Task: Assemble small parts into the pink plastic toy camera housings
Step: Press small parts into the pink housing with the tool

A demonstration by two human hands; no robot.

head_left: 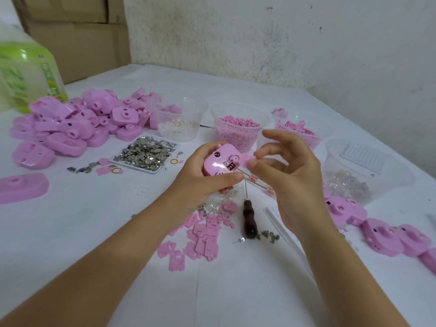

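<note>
At frame centre my left hand (203, 179) gripped the pink housing (218, 162), open side toward me, so my right hand (290, 178) could seat the pink part (250, 158) it pinched.

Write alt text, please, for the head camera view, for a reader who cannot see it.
A left hand grips a pink toy camera housing while the right hand pinches a small pink part beside it. On the white table lie a pile of housings, a tray of metal pieces and tubs of parts.
</note>
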